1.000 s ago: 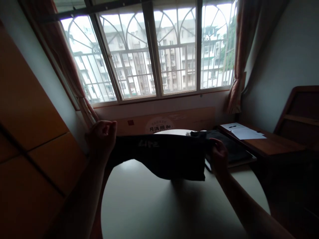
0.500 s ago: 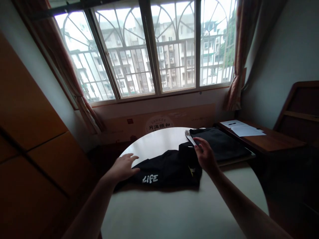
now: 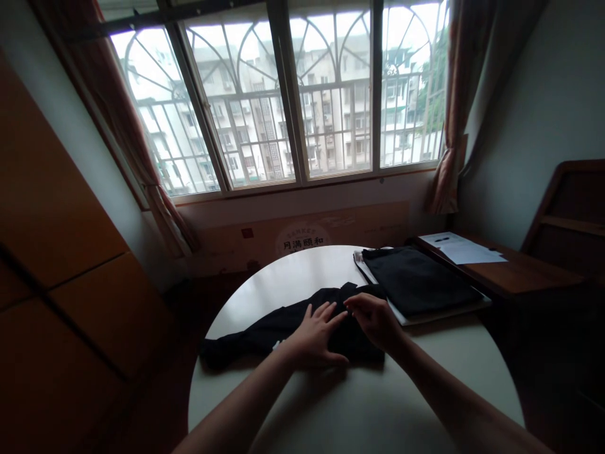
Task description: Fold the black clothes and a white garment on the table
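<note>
A black garment [image 3: 265, 331] lies stretched out across the white round table [image 3: 359, 410]. Its narrow end points left, and a bit of white print shows beside my left wrist. My left hand [image 3: 319, 334] is spread over the garment's right half, fingers apart. Just right of it, my right hand [image 3: 378, 318] is closed in a pinch at the garment's upper right part. The fabric between those fingertips is too dark to make out clearly. Whether the garment is a top or trousers I cannot tell.
A folded black cloth [image 3: 416, 277] rests on a flat white-edged item [image 3: 444, 315] at the table's right rear. Beyond it, papers [image 3: 463, 249] and a pen lie on a brown wooden surface [image 3: 529, 271]. A wooden cabinet [image 3: 85, 315] stands left; a barred window [image 3: 331, 126] is ahead.
My left hand has moved right from the garment's left part to its right half. My right hand has come down and nearer from beside the folded cloth, its fingers now curled in.
</note>
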Demonstrator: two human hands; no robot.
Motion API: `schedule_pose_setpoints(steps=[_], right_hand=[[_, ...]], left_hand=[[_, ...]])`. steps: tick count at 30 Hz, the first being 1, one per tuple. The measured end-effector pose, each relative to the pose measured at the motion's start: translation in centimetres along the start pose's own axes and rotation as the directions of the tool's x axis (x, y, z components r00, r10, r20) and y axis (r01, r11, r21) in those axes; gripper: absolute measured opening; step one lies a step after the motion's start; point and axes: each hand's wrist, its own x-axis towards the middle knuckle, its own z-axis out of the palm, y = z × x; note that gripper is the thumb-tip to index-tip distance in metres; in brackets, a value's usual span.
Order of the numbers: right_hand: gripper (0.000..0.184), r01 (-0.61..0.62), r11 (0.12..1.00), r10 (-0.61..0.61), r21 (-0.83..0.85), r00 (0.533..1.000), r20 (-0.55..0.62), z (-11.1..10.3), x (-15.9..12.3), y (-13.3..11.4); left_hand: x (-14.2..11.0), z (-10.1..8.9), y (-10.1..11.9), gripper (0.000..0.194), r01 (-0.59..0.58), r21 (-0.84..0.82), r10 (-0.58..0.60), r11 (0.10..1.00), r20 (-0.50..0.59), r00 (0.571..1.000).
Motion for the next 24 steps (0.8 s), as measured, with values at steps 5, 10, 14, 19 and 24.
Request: schedule_pose_setpoints(steps=[5,10,14,19,24], right_hand=[[0.02,0.012,1.0,-0.012,0.002,0.998,-0.069,-0.4,-0.2,0.2],[0.02,-0.027,1.0,0.029,0.014,0.993,-0.113,-0.3,-0.3,0.9],[0.021,-0.043,0.999,0.043,0.002,0.998,-0.053,0.3,-0.5,0.8],[0.021,-0.042,0.999,0.042,0.027,0.999,0.007,0.5,-0.4,0.3],[0.023,-0.068,0.998,0.068,0.004,0.997,0.032,0.5,-0.1,0.2]], left_hand=[[4.5,0.5,0.0,0.11,-0.01,0.045,0.007,0.999,0.069,0.998],[6.3,-0.1,-3.4,0.071,0.321,0.06,-0.316,0.945,-0.083,0.945],[4.9,-1.7,-8.6,0.054,0.615,0.027,-0.602,0.788,-0.177,0.779],[1.3,-4.1,-16.4,0.047,0.829,0.004,-0.808,0.559,-0.219,0.547],[-1.0,-5.0,-21.6,0.046,0.882,0.024,-0.85,0.47,-0.258,0.46]])
